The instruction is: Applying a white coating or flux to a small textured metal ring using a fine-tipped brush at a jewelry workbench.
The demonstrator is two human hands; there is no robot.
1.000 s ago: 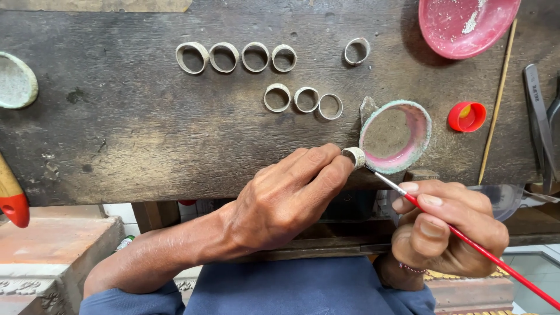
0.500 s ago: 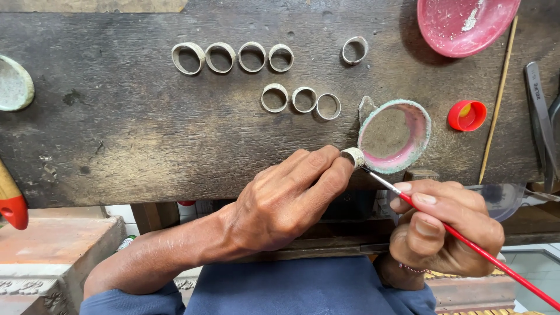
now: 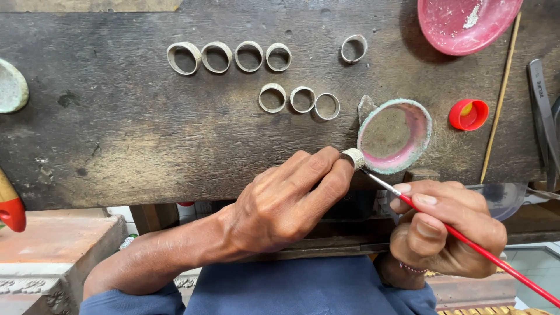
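Note:
My left hand [image 3: 286, 201] pinches a small silvery ring [image 3: 353, 157] between its fingertips, just over the front edge of a dark wooden bench [image 3: 128, 134]. My right hand [image 3: 446, 230] grips a thin red-handled brush [image 3: 466, 242], and the brush tip touches the held ring. A shallow round dish with a pink, crusted inside [image 3: 395, 136] sits right behind the ring. Several more metal rings lie on the bench: a row at the back [image 3: 228, 56], a shorter row [image 3: 298, 99] nearer me, and a single ring [image 3: 354, 48] apart to the right.
A pink bowl [image 3: 466, 23] stands at the back right, a small red cap [image 3: 468, 114] beside a thin wooden stick [image 3: 500, 99]. Dark metal tools [image 3: 542, 111] lie at the right edge. A pale dish [image 3: 10, 86] sits far left; a red-tipped handle [image 3: 10, 210] below it.
Almost nothing has changed. Both hands stay at the bench's front edge with the brush tip held at the ring; the view has shifted very slightly.

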